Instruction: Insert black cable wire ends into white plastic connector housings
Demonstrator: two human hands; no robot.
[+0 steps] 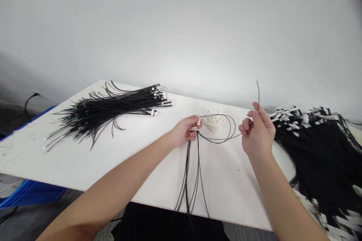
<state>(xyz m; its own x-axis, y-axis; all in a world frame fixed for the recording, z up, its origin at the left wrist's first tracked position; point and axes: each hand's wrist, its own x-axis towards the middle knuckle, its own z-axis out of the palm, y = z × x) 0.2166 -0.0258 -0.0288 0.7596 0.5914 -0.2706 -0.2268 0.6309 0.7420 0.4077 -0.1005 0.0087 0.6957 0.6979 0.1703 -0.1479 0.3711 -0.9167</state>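
My left hand [186, 131] is closed on a small bunch of thin black cables [190, 180], pinching them at their white-tagged ends; their long tails hang down over the near edge of the white table [85, 158]. My right hand [256, 130] is closed in a pinch on one black cable [223, 135] that loops from the bunch across to it, with the free end sticking up above the fingers. A small heap of white connectors [213, 122] lies just behind the loop.
A fanned bundle of black cables with white tags [107, 111] lies at the table's far left. A large heap of the same tagged cables [319, 154] covers the right side. A blue bin [31, 192] sits under the table's left edge. A grey wall stands behind.
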